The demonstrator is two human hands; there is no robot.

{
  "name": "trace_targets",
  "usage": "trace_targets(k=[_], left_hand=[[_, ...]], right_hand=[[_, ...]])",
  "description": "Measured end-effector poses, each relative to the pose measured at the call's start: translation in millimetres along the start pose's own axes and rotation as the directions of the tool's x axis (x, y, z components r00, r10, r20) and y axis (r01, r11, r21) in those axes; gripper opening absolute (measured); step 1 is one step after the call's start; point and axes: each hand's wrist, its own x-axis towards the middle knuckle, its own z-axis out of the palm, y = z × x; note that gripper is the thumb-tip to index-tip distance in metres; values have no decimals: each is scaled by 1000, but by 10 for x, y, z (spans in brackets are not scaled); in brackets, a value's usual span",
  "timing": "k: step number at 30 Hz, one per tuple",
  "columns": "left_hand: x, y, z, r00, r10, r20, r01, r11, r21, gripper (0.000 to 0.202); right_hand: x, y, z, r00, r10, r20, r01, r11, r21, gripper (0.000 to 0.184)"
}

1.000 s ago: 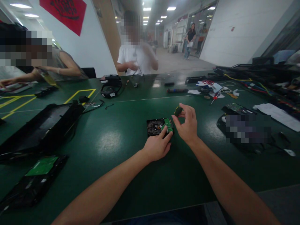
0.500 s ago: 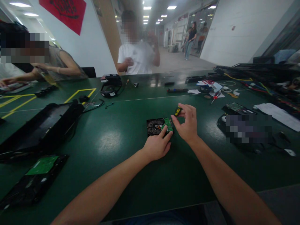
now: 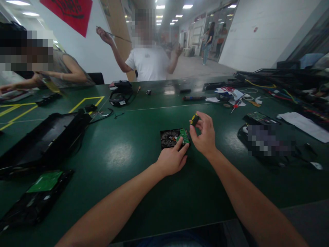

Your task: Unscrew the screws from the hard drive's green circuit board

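A hard drive [image 3: 166, 139] lies flat on the green table, its green circuit board [image 3: 183, 133] facing up at the right end. My left hand [image 3: 171, 160] holds it from the near side, two fingers stretched over the board and the others bent at the near edge; the thumb is hidden. Pinched between the thumb and fingers of my right hand [image 3: 205, 135] is a small screwdriver [image 3: 194, 119] with a black and yellow handle. The handle is tilted just above and right of the drive; I cannot make out its shaft or tip.
A long black casing [image 3: 48, 137] and another drive with a green board [image 3: 46, 181] lie left. On the right are a board [image 3: 259, 118], a white cloth [image 3: 305, 125], a red screwdriver [image 3: 235, 107] and cables. One co-worker [image 3: 151, 63] stands opposite; another [image 3: 69, 68] is at left.
My right hand has lifted and turned the screwdriver slightly, its handle a little higher now. My left hand and the drive keep their place. The co-worker opposite has raised an arm holding a thin object.
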Motion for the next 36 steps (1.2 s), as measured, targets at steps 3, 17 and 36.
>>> trace_targets(k=[3,17,36], left_hand=[[-2,1,-9,1000,-2,8,2,1000,2,62],[-4,-7,19,1000,11,-16,-11,1000,11,61],[0,-14,28,1000,13,-24,-12,1000,21,61]], right_hand=[[4,1,1,1000,5,0,-5,1000,23,60],[-6,24,13,998,28,-47,-27,999,37,63],[-14,7,11,999,20,-31,-19,998,57,61]])
